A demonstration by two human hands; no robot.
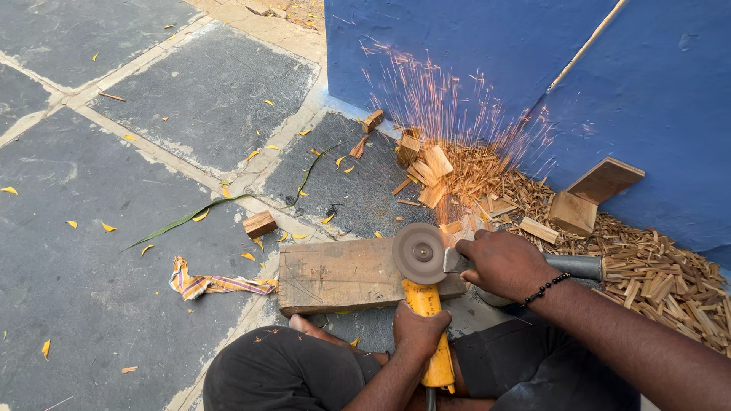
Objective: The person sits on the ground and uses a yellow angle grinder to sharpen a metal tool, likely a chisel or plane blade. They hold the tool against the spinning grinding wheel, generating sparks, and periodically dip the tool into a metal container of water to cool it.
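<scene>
On grey stone paving by a blue wall [472, 53], left hand [420, 329] grips grinder [423, 297], right hand [502, 262] grips blade [455, 261].

The plank [335, 274] is raw wood, matt and rough-sawn, scuffed grey on top. The grinder [428, 320] has a glossy yellow plastic body and a dull grey abrasive disc [418, 253]; at its 3 o'clock lies a smooth, dull metal pipe [575, 266]. Wood chips [647, 266] at 2 o'clock look dry and splintery. The floor [114, 251] is rough matt grey stone. The wall [495, 46] is matt blue-painted plaster.
</scene>
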